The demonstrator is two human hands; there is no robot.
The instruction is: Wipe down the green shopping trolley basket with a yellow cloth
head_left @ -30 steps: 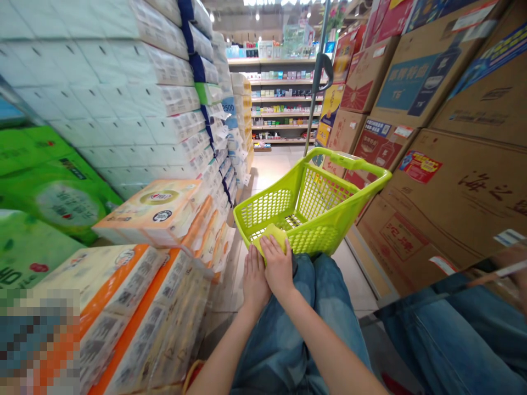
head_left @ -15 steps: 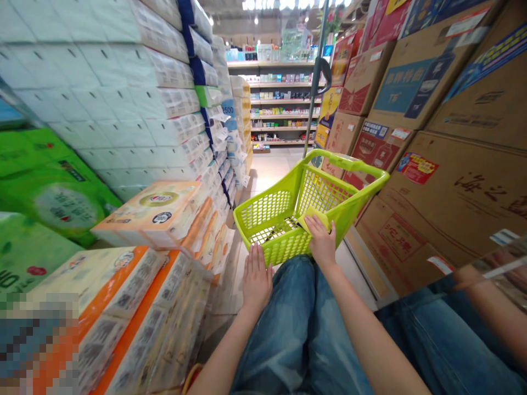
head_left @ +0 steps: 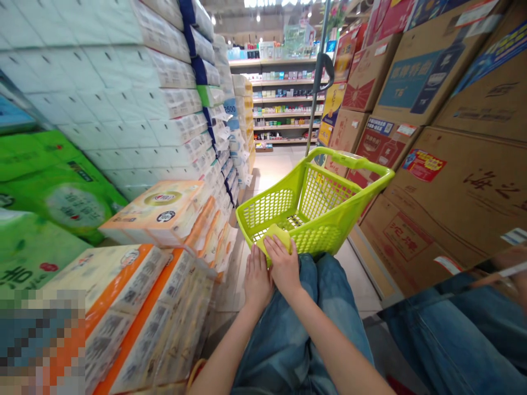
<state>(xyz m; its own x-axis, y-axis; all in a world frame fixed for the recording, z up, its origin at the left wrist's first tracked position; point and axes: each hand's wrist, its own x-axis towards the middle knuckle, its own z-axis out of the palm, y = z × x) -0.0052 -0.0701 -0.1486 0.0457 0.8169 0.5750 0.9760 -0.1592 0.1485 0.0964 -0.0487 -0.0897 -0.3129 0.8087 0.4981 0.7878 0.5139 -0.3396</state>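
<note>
Yellow cloth (head_left: pixel 281 232) gripped in right hand (head_left: pixel 283 265), left hand (head_left: pixel 257 277) flat-fingered, lime lattice-walled basket (head_left: pixel 321 240)

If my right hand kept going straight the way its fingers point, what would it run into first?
Beyond the yellow cloth under its fingers, your right hand would probably meet the opposite holed wall of the green basket, though depth is hard to judge here.

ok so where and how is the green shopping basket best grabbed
Probably by the handle bar at its far right end, coming from above: the green shopping basket has a rim rising toward that bar, and an open gap between bar and perforated panel should leave room to wrap around.
</note>
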